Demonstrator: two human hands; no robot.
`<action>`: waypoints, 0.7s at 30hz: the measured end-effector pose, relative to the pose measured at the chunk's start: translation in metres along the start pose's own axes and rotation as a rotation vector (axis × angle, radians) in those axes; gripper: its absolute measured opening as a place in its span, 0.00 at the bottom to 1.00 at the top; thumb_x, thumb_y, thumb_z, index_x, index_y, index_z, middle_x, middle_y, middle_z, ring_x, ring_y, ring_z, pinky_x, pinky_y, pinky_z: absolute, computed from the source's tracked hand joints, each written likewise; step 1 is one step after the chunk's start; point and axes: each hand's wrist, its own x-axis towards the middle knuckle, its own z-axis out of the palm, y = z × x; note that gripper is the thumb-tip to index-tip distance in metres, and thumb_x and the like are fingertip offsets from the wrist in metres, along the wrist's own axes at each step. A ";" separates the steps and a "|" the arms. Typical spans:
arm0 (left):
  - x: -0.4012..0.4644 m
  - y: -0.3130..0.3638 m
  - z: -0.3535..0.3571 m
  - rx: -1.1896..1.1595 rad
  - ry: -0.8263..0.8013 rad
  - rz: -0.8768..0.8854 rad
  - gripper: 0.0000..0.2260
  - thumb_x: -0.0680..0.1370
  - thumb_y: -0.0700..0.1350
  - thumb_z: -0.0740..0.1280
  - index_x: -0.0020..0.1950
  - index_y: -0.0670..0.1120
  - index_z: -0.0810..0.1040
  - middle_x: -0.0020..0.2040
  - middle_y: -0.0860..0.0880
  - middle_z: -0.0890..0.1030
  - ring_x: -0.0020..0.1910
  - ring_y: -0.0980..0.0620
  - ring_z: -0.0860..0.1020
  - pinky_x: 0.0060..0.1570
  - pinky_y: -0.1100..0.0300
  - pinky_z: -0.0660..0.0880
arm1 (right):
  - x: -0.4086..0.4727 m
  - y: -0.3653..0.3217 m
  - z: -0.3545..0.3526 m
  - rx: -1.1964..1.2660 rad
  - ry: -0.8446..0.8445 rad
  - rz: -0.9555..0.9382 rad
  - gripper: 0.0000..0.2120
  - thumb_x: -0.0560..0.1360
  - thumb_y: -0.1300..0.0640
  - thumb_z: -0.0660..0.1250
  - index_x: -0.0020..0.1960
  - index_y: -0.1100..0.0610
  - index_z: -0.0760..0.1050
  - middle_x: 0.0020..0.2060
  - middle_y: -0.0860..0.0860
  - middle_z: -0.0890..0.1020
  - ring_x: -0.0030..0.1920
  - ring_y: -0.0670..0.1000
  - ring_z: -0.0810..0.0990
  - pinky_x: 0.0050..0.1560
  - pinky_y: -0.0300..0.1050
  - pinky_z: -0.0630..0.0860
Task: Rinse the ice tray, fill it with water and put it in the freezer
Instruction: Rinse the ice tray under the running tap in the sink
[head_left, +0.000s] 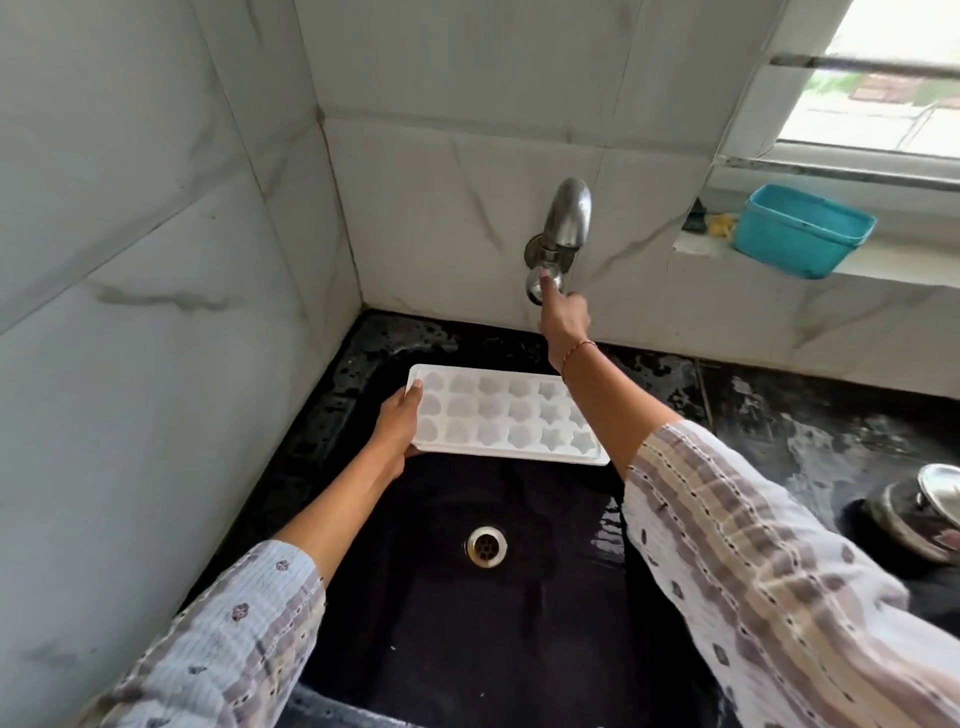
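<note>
From the head view, the tray (506, 415) sits mid-frame, held level over the black sink (467, 623), cups facing up. Its long axis runs left to right across the frame, dipping slightly toward the right. The left hand (397, 431) grips the tray's left short end — thumb over the rim, fingers underneath, out of sight. The right hand (563, 322) reaches up past the far right corner to the tap (563, 223) knob, one finger touching it; whether the others curl round it I cannot tell. The spout hangs above the tray's right end — no water shows.
</note>
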 end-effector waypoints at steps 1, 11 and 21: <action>0.002 -0.001 0.000 -0.007 0.000 -0.007 0.17 0.82 0.55 0.56 0.66 0.49 0.73 0.56 0.49 0.80 0.53 0.48 0.80 0.44 0.55 0.78 | 0.005 -0.001 0.003 0.120 -0.042 0.056 0.22 0.76 0.41 0.62 0.55 0.60 0.70 0.45 0.55 0.74 0.38 0.53 0.73 0.36 0.41 0.71; 0.009 0.004 -0.006 -0.028 -0.010 -0.012 0.15 0.82 0.55 0.56 0.62 0.50 0.75 0.50 0.52 0.81 0.46 0.53 0.80 0.41 0.58 0.77 | 0.025 -0.008 0.014 0.545 0.069 0.166 0.11 0.71 0.61 0.72 0.38 0.61 0.71 0.44 0.57 0.77 0.41 0.51 0.77 0.49 0.47 0.80; -0.001 0.000 -0.018 -0.041 0.001 -0.024 0.16 0.81 0.54 0.57 0.63 0.49 0.75 0.55 0.48 0.80 0.51 0.49 0.80 0.42 0.57 0.78 | 0.030 -0.001 0.023 0.360 0.146 0.119 0.14 0.65 0.53 0.76 0.33 0.57 0.73 0.37 0.55 0.79 0.41 0.53 0.79 0.52 0.52 0.80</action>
